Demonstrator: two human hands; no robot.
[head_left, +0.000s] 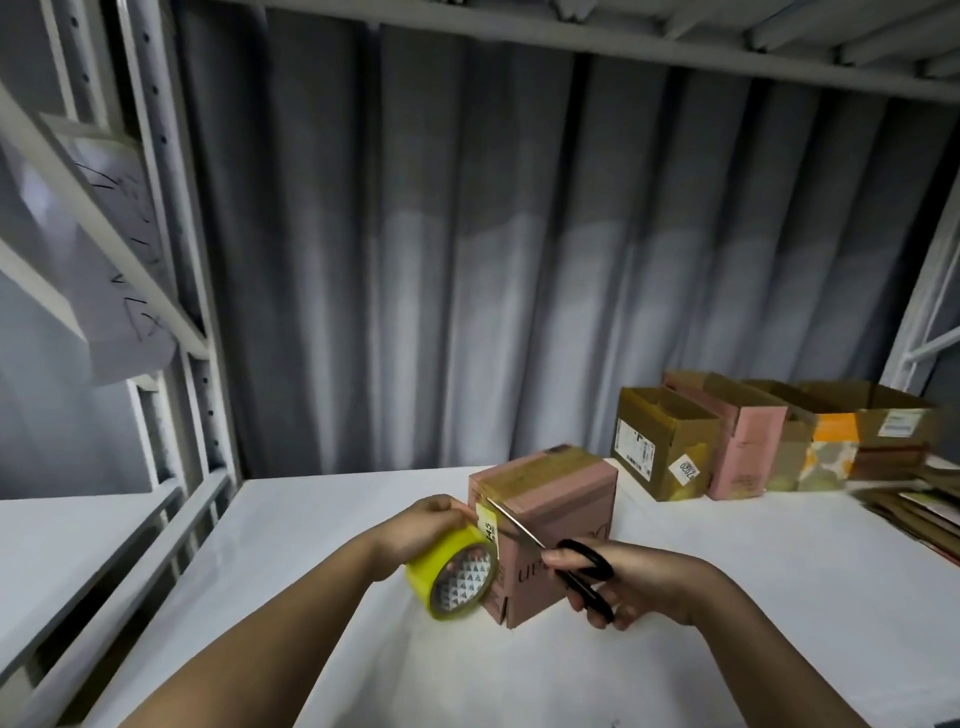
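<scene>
A pink cardboard box (558, 519) stands on the white table (675, 623), its top sealed with brown tape. My left hand (415, 530) grips a yellow tape roll (452, 577) against the box's left front corner. A strip of tape runs from the roll up to the box's edge. My right hand (639, 584) holds black-handled scissors (576, 566) with fingers through the loops. The blades point up and left, and their tips reach the tape strip near the box's top left corner.
Several open cardboard boxes (670, 441) stand in a row at the back right, one pink and one orange-patterned. Flattened cardboard (914, 512) lies at the far right. A grey curtain hangs behind the table. Metal shelving (171, 312) stands at the left.
</scene>
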